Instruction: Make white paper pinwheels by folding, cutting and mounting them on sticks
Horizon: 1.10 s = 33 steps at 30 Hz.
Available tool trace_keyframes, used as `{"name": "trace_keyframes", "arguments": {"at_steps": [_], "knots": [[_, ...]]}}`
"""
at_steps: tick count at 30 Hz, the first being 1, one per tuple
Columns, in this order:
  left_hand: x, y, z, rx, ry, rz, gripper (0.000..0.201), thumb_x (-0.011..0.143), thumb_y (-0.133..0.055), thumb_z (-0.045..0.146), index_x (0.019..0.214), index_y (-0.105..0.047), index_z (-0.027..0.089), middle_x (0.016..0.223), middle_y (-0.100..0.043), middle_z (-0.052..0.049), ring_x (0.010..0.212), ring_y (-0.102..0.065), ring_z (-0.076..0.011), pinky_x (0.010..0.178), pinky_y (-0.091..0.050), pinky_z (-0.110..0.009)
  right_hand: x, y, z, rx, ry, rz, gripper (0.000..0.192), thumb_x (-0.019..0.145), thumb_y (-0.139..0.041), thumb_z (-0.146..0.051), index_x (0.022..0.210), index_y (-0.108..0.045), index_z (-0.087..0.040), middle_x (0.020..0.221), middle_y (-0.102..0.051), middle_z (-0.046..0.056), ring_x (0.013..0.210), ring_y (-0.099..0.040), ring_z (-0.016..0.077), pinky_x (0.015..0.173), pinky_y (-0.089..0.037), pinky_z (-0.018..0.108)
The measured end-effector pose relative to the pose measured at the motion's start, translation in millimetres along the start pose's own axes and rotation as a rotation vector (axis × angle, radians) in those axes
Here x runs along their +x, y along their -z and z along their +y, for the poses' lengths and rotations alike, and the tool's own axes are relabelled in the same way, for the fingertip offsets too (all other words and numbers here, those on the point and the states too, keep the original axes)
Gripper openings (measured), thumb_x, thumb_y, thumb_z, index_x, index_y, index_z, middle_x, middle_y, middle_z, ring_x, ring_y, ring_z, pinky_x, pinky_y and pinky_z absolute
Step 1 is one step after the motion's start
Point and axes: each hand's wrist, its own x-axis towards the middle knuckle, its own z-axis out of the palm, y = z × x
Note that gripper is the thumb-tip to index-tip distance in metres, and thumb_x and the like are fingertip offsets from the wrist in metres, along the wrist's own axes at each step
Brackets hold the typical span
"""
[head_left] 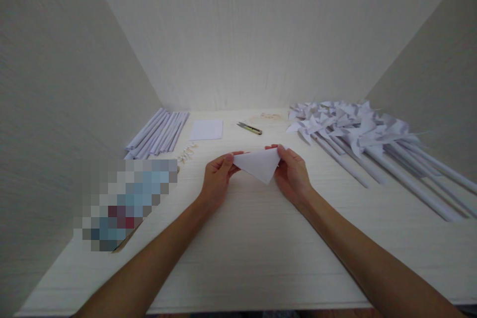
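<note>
A white sheet of paper (260,165), folded into a triangle, is held up just above the table in front of me. My left hand (219,175) pinches its left corner between thumb and fingers. At the right corner, my right hand (293,171) grips the paper with the thumb on top. The triangle's third point hangs down toward me. Beyond the hands lie a small pair of thread snips (250,128) and a stack of square white paper (206,129).
White rolled paper sticks (158,131) lie at the back left, near small white twisted pieces (187,152). A pixelated item (134,203) rests on the left. Several paper pinwheels on sticks (357,131) are piled on the right. Walls (238,49) enclose the table (238,268).
</note>
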Motion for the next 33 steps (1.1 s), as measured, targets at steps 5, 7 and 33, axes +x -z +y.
{"name": "trace_keyframes", "arguments": {"at_steps": [5, 7, 33], "knots": [[-0.1, 1.7, -2.0, 0.028, -0.041, -0.008, 0.023, 0.066, -0.063, 0.035, 0.075, -0.068, 0.014, 0.079, -0.070, -0.008, 0.076, -0.063, -0.0171, 0.079, -0.047, -0.034, 0.8, 0.2, -0.5, 0.009, 0.009, 0.015, 0.017, 0.061, -0.067, -0.033, 0.061, -0.062, -0.018, 0.070, -0.067, 0.003, 0.068, -0.056, 0.0138, 0.065, -0.044, 0.028], [-0.9, 1.3, -1.7, 0.019, -0.048, -0.001, 0.023, 0.066, -0.062, 0.035, 0.076, -0.068, 0.014, 0.081, -0.070, -0.008, 0.077, -0.063, -0.0168, 0.079, -0.047, -0.033, 0.4, -0.4, -0.4, 0.001, 0.018, 0.000, 0.018, 0.061, -0.067, -0.034, 0.060, -0.060, -0.018, 0.069, -0.067, 0.003, 0.066, -0.056, 0.0133, 0.064, -0.044, 0.028], [5.9, 1.3, 8.2, -0.216, 0.172, 0.068, 0.027, 0.078, -0.049, 0.026, 0.060, -0.063, 0.012, 0.058, -0.065, -0.005, 0.055, -0.059, -0.0110, 0.057, -0.044, -0.022, -5.9, -4.6, -1.8, 0.075, -0.164, -0.240, 0.025, 0.057, -0.071, -0.036, 0.058, -0.054, -0.019, 0.062, -0.068, 0.003, 0.068, -0.062, 0.0173, 0.057, -0.049, 0.026]]}}
